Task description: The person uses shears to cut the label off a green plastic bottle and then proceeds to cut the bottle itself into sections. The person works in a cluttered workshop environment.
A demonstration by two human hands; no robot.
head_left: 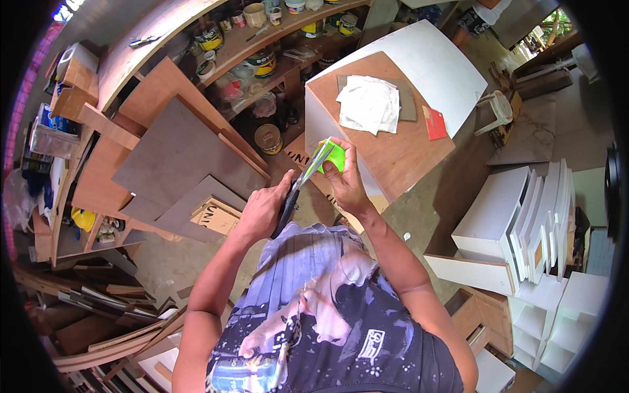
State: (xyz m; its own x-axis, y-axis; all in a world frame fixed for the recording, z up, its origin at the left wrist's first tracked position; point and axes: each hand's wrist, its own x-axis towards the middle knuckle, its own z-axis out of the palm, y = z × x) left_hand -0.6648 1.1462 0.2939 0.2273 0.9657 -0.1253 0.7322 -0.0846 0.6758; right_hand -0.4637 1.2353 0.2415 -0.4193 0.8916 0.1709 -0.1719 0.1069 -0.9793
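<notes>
My left hand [267, 208] is closed round the black handle of a pair of scissors [313, 169], whose metal blades point up and away from me. A bright green flat piece [336, 159] is pinched between the thumb and fingers of my right hand [350, 186]. The blades lie against the left side of this piece; whether they bite into it is too small to tell. Both hands are close together in front of my chest.
A brown board [414, 154] on a white box holds white sheets [369, 105] and a red piece [434, 123]. Grey and brown panels [190, 154] lean at left below shelves with paint cans [264, 63]. White panels [491, 213] stand at right. Another person [481, 18] is at far right.
</notes>
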